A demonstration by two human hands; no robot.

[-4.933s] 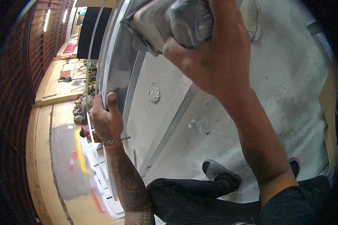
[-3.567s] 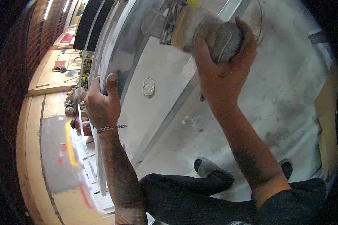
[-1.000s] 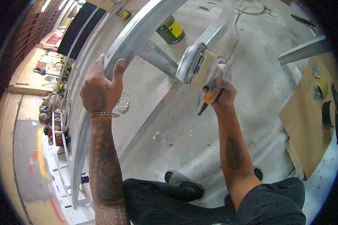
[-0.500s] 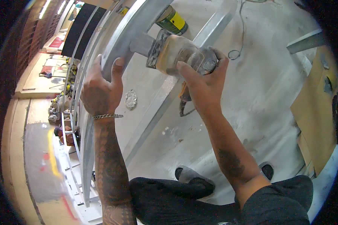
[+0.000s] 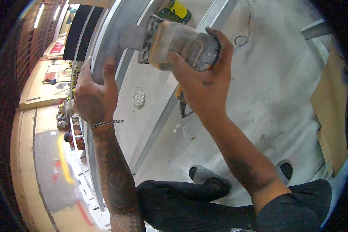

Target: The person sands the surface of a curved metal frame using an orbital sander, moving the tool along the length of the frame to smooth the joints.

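My right hand (image 5: 207, 85) is wrapped round the rounded body of a dusty power sander (image 5: 170, 44), thumb on the near side and fingers over its far end. The sander's dark, worn pad (image 5: 147, 42) faces left, against or very near a short grey stub (image 5: 131, 37) on a curved grey rail (image 5: 118, 25). I cannot tell whether they touch. My left hand (image 5: 92, 94) clasps this rail below the stub, thumb on its right side and fingers on its left. A black cord end (image 5: 183, 110) hangs under the sander.
A straight grey bar (image 5: 154, 116) slants behind the sander. At the top stands a dark green and yellow can (image 5: 174, 11). A crumpled pale disc (image 5: 138, 97) lies on the floor, a thin wire loop (image 5: 241, 40) farther right. Brown cardboard (image 5: 330, 112) stands at right.
The sander and my right hand have moved left and slightly up, toward the curved rail. My left hand has shifted a little left, still on the rail. The whole view has turned slightly.
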